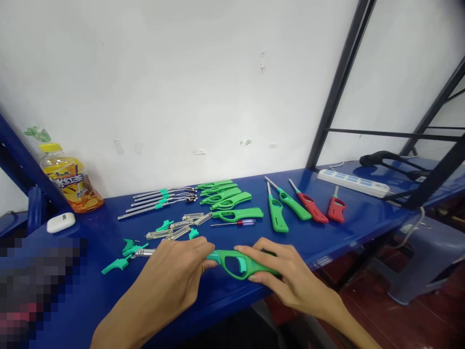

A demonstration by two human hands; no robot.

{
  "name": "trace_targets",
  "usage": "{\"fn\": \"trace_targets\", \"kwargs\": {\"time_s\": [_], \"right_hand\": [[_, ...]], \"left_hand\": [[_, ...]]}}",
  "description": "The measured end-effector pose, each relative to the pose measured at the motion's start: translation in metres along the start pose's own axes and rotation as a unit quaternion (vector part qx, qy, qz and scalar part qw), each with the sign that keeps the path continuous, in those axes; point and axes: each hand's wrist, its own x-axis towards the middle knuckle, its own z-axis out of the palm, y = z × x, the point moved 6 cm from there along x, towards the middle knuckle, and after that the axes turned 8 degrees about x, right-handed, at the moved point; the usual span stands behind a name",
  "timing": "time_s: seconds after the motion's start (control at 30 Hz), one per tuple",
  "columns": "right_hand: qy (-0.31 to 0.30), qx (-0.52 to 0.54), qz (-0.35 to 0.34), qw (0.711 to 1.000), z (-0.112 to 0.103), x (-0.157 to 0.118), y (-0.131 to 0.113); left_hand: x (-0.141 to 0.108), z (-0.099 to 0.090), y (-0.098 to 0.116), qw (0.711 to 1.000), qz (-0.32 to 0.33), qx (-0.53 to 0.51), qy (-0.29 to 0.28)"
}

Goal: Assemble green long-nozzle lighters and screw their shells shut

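Note:
A green lighter [232, 275] with a ring-shaped trigger opening is held level over the blue table's front part. My left hand [178, 271] is closed round its teal neck, and the metal tube sticks out to the left. My right hand [286, 271] grips the green handle from the right, its thumb and fingers on either side. A teal trigger shows inside the opening. Behind my hands lie a screwdriver [246, 222], clear inner parts [178, 233], several green handle shells [238, 214] and metal tubes [145, 208]. Teal pieces [116, 265] lie left of my left hand.
On the blue table [232, 240], green lighters [278, 213] and red lighters [313, 207] lie right of the shells. A power strip [352, 183] is farther right. At left stand a drink bottle [74, 182] and a white case [61, 222]. A grey stool [421, 257] stands right.

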Motion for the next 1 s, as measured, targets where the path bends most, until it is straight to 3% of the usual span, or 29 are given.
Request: {"fn": "trace_targets", "kwargs": {"time_s": [0.2,0.33,0.4,0.5,0.57,0.63,0.7,0.77,0.9,1.0], "right_hand": [[-0.004,0.068,0.02,0.997,-0.005,0.005,-0.001],[0.009,0.191,0.102,0.976,-0.011,0.002,0.014],[-0.018,0.336,0.133,0.932,-0.01,-0.002,0.023],[-0.084,0.546,0.148,0.82,-0.001,-0.008,0.028],[-0.097,0.617,0.161,0.764,0.006,-0.01,0.028],[-0.08,0.653,0.166,0.734,0.012,-0.008,0.025],[-0.04,0.657,0.171,0.733,0.013,-0.004,0.023],[0.009,0.632,0.181,0.754,0.011,0.0,0.022],[0.126,0.534,0.133,0.826,-0.005,0.003,0.025],[0.18,0.437,0.081,0.878,-0.013,0.002,0.027]], "left_hand": [[0.001,0.001,0.003,1.0,-0.001,0.013,-0.006],[0.0,-0.005,0.005,0.999,0.03,0.005,0.028],[0.0,-0.007,0.006,0.997,0.044,-0.003,0.062],[0.001,-0.006,0.009,0.993,0.059,-0.006,0.107],[0.003,-0.005,0.013,0.989,0.068,0.003,0.129],[0.004,-0.007,0.016,0.984,0.075,0.014,0.159],[0.003,-0.013,0.017,0.977,0.067,0.042,0.198],[0.0,-0.022,0.014,0.966,0.038,0.087,0.24],[-0.012,-0.041,0.01,0.935,-0.001,0.089,0.344],[-0.015,-0.043,0.007,0.927,-0.002,0.03,0.375]]}}
